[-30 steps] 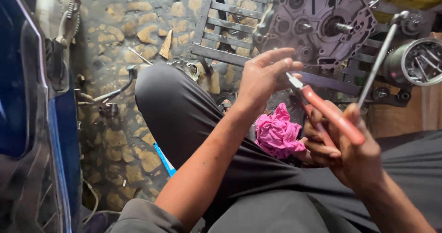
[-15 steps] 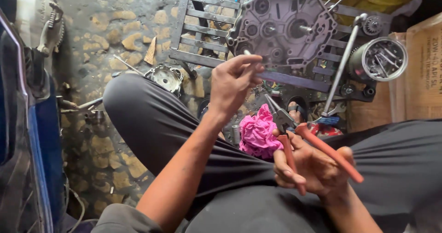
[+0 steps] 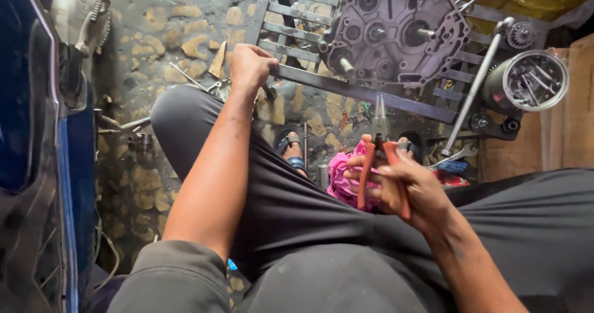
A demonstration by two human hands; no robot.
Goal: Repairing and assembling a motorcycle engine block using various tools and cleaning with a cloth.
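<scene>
My right hand grips a pair of pliers with orange-red handles, jaws pointing away from me, just above my right thigh. A crumpled pink rag lies beside that hand, between my knees. My left hand is stretched forward over my left knee with fingers closed near the edge of the metal grate; whether it holds a small part is hidden. On the grate rests a grey engine crankcase with gears and shafts exposed.
A long metal bar leans across the grate beside a round engine housing. A blue vehicle body fills the left edge. Small metal parts and a socket lie on the stone floor.
My left hand has moved left and forward, from in front of the crankcase to the grate's edge. My right hand turned the pliers so the jaws point forward. The view shifted.
</scene>
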